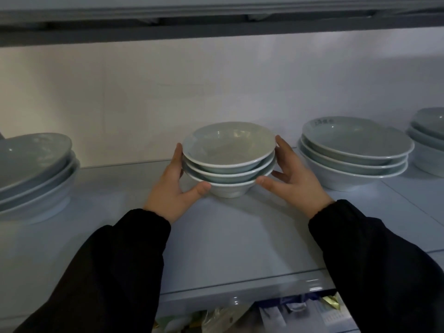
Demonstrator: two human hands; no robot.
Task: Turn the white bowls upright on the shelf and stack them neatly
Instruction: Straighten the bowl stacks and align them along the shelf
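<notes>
A stack of three white bowls (pixel 228 162) stands upright in the middle of the pale shelf (pixel 240 236). My left hand (pixel 173 188) cups the stack's left side, fingers behind the rims and thumb under the lowest bowl. On the right side, my right hand (pixel 293 176) does the same, its thumb pointing at the bottom bowl's foot. Both hands touch the stack. Black sleeves cover both forearms.
Another upright stack of larger white bowls (pixel 355 155) stands to the right, with a further stack (pixel 430 140) at the far right edge. A tilted stack (pixel 33 171) sits at the left. An upper shelf (pixel 216 27) hangs overhead. Packaged items (pixel 300 308) lie below.
</notes>
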